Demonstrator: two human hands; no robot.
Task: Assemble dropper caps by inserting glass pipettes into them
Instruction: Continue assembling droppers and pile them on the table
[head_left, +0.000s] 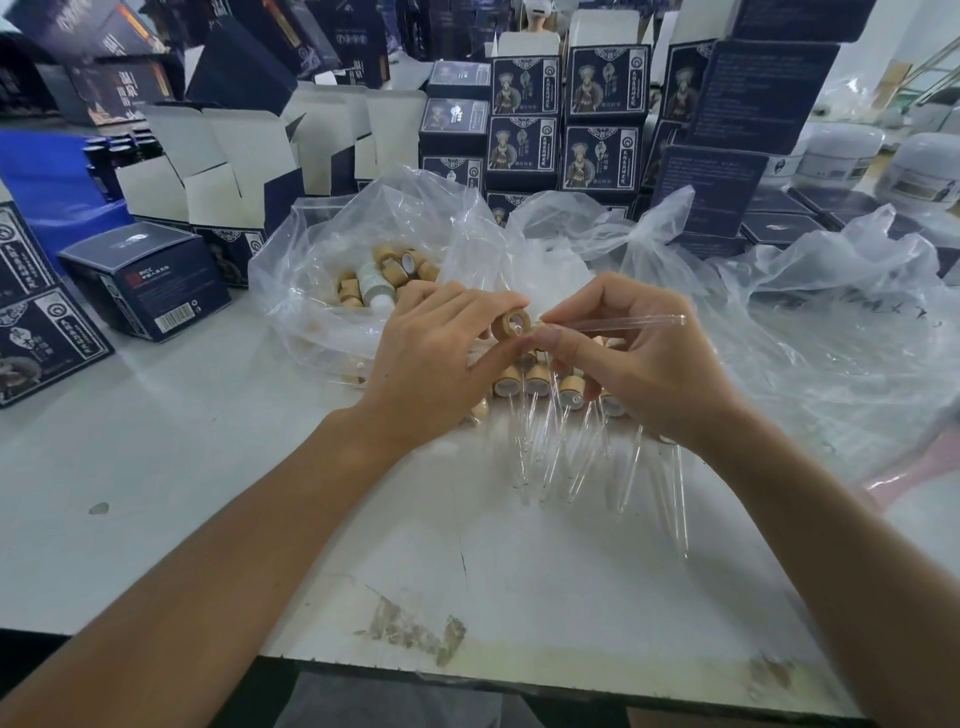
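Above the row of finished droppers (550, 395), the left hand (436, 358) pinched a tan wooden ring-shaped dropper cap (511, 324); the right hand (634, 358) pinched a clear glass pipette (623, 323), its near end at the cap's opening.

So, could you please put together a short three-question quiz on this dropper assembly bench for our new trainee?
1. True or false: the left hand holds a round tan wooden dropper cap.
2. What does the right hand pinch? A) a clear glass pipette B) a dark blue carton C) a white jar
3. Fill in: the loose tan caps wait in a clear ______ bag behind the hands.

Key: 1 true. 2 A. 3 plastic. Finished droppers lie on the white table beneath the hands, pipettes pointing towards the person.
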